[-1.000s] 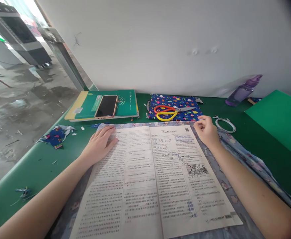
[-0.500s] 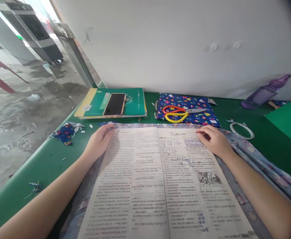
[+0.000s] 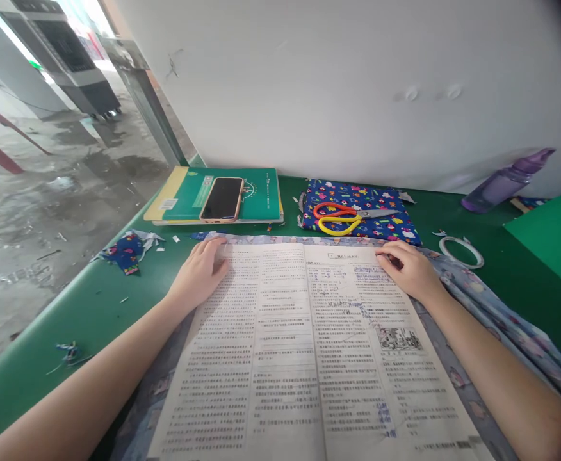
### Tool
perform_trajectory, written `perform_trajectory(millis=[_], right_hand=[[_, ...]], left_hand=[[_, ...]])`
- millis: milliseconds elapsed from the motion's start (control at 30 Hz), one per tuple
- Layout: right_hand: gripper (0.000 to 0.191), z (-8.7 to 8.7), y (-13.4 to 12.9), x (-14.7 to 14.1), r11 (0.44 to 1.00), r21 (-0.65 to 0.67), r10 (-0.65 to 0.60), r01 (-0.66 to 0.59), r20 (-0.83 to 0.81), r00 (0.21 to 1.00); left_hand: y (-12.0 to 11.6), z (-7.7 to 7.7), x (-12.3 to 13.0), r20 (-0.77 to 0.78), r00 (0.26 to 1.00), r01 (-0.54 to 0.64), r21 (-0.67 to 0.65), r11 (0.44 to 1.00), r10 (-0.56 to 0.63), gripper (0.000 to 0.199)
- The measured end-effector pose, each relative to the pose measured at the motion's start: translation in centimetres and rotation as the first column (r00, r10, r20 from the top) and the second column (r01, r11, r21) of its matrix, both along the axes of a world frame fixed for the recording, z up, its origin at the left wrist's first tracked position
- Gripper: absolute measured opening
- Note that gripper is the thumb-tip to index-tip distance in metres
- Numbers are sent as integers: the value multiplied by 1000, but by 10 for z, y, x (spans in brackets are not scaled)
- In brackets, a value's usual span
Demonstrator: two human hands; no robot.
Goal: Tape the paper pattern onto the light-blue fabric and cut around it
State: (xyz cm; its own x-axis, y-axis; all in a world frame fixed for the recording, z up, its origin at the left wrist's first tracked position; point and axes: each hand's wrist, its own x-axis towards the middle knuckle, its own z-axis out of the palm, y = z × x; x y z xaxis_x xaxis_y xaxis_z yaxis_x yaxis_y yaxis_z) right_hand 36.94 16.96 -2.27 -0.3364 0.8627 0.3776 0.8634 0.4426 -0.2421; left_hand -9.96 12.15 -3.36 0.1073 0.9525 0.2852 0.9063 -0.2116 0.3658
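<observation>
An open printed booklet (image 3: 285, 358) with handwritten answers lies on a grey-blue patterned cloth (image 3: 458, 384). My left hand (image 3: 198, 272) rests over its top left corner, fingers stretched toward the cloth's far edge and thumb apart on the page. At the top right corner, my right hand (image 3: 412, 269) is closed, its fingertips pinching the page edge. Beyond the booklet, scissors (image 3: 341, 219) with one red and one yellow handle lie on a folded dark blue printed cloth (image 3: 390, 234).
A phone (image 3: 221, 200) lies on a green book (image 3: 266, 198) at the back. To the right are a roll of tape (image 3: 477, 259) and a purple bottle (image 3: 501, 186). Cloth scraps (image 3: 129, 250) litter the green tabletop (image 3: 45, 342). A white wall (image 3: 309, 83) stands behind.
My left hand has shifted slightly over the booklet's corner, its thumb now showing on the page. My right hand keeps its pinch. The view has moved a little.
</observation>
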Motion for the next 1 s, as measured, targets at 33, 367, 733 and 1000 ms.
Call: perform_trajectory(millis=[33,367,733,1000], right_hand=[[20,0,0,0,1000,-10,-2,2,-6,1000],[28,-6,5,3,999,36,5,-5,8,1000],[28,-9,9,6,999,31,19,-19,11,1000],[29,-7,9,6,999,16,47,-47,-9,999]], left_hand=[[0,0,0,-4,1000,0,2,1000,0,42],[-1,1,1,-52,998,21,9,1000,-20,39],[1,0,2,-41,999,10,-13,1000,-10,44],[0,3,0,129,989,-72,-52,996,78,50]])
